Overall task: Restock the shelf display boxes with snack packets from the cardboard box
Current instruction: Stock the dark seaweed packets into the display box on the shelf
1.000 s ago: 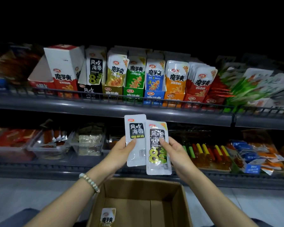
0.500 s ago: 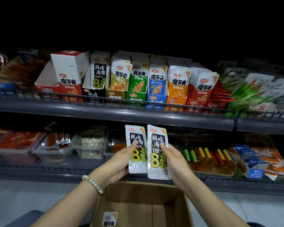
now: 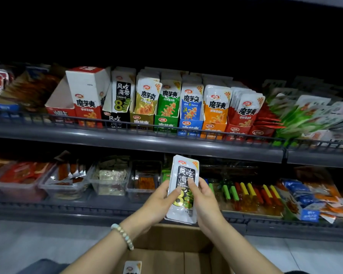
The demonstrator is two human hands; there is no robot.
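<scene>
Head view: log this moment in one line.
left hand: holds stacked packets | right hand: holds same stack | cardboard box: below hands, one loose packet inside

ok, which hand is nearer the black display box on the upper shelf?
Left. The left hand sits below and slightly right of the black display box; the right hand is farther right. Both grip the packet stack.

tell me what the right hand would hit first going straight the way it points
Likely the grey front edge of the upper shelf, above the packets the right hand holds; depth is unclear, so it may slip under instead.
</scene>
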